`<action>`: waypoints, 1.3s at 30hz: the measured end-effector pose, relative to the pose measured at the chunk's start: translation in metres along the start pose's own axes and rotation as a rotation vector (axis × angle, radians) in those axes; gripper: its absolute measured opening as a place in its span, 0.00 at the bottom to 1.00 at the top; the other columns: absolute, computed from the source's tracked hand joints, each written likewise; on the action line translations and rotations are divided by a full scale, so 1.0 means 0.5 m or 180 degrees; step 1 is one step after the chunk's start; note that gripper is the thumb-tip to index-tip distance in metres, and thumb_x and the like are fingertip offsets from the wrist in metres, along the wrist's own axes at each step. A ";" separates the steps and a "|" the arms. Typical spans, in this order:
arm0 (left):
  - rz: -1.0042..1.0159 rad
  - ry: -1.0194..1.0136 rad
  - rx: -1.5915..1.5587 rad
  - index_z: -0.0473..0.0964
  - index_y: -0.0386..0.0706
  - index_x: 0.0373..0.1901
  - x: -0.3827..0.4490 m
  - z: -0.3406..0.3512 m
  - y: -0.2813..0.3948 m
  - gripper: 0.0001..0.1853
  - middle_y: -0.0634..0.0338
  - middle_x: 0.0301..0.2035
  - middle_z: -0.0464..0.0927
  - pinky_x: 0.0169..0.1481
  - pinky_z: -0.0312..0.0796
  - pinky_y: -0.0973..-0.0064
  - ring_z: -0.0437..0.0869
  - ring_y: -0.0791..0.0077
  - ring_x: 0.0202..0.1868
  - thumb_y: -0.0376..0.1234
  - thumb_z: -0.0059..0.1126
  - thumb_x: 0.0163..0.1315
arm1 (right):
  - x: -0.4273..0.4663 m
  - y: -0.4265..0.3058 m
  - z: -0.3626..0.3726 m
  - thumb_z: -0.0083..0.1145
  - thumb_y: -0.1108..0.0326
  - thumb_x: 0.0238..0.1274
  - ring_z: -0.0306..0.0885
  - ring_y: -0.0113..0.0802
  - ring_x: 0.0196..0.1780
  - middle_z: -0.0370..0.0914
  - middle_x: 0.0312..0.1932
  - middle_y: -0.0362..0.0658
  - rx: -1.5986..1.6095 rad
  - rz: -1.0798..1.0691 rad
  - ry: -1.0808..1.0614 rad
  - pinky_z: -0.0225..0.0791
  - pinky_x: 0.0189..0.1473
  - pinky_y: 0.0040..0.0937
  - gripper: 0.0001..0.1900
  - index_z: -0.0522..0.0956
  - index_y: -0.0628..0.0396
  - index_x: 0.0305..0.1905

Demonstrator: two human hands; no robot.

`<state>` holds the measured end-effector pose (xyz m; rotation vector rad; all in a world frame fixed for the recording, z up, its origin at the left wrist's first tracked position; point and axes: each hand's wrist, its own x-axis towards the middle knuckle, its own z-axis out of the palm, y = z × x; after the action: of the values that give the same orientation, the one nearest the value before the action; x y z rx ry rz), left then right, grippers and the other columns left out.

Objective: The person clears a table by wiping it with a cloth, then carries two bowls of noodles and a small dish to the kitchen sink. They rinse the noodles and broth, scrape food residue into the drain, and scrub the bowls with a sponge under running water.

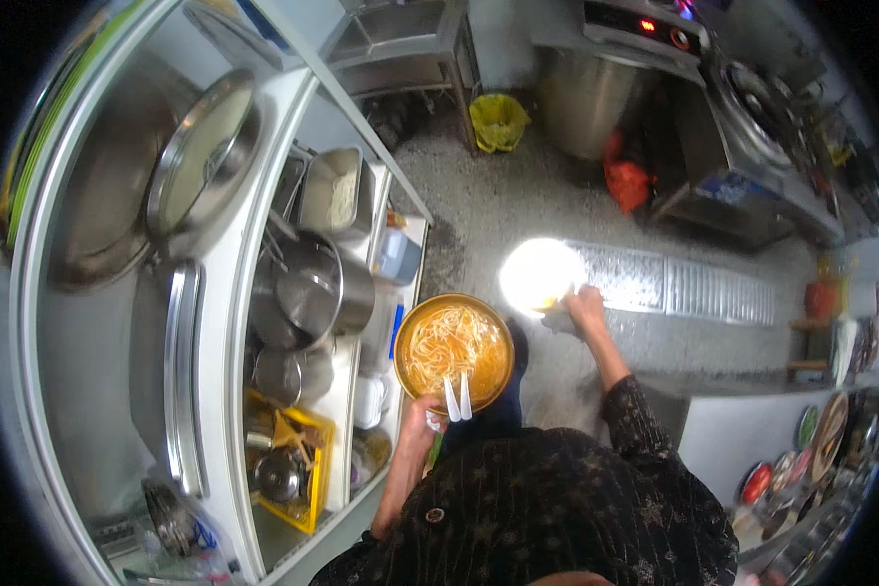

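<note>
My left hand holds the near rim of a round bowl at the middle of the view, with what looks like a crumpled white tissue between hand and bowl. Noodles in orange broth fill the bowl. Two white spoons lean over its near edge, their handles pointing towards me. Farther right, my right hand is closed on the edge of a round, overexposed object; glare hides its surface, so I cannot tell what it is.
Steel pots, a steel container and a yellow basket stand on shelves at the left. A yellow-lined bin and a red bag are on the floor ahead. A metal drain grate crosses the floor; a counter with dishes is at the right.
</note>
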<state>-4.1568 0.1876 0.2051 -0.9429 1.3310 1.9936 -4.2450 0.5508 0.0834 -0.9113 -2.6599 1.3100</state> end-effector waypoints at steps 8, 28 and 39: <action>-0.0111 -0.0073 0.0109 0.72 0.40 0.28 0.262 0.234 0.270 0.05 0.64 0.15 0.68 0.15 0.61 0.73 0.65 0.76 0.13 0.32 0.53 0.53 | 0.360 -0.118 -0.043 0.58 0.65 0.49 0.82 0.55 0.33 0.80 0.27 0.64 0.0106 0.0150 -0.0373 0.71 0.37 0.47 0.15 0.81 0.70 0.33; 0.0613 -0.0127 -0.0679 0.72 0.41 0.31 0.843 0.746 1.112 0.02 0.69 0.20 0.67 0.20 0.54 0.86 0.60 0.86 0.16 0.29 0.50 0.59 | 1.242 -0.681 0.055 0.57 0.71 0.59 0.76 0.24 0.26 0.81 0.23 0.45 0.0982 -0.0310 -0.0820 0.68 0.29 0.30 0.08 0.81 0.64 0.40; 0.0624 -0.0044 -0.0523 0.71 0.41 0.36 1.173 0.779 1.487 0.07 0.66 0.23 0.69 0.21 0.57 0.78 0.63 0.82 0.17 0.29 0.50 0.56 | 1.437 -0.875 0.167 0.55 0.70 0.59 0.77 0.37 0.23 0.80 0.22 0.52 0.0567 -0.0604 -0.0486 0.68 0.29 0.36 0.08 0.81 0.62 0.39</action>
<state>-5.1705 0.3286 0.2403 -0.8988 1.3112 2.2831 -5.0755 0.6593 0.1981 -0.5445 -2.6034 1.5939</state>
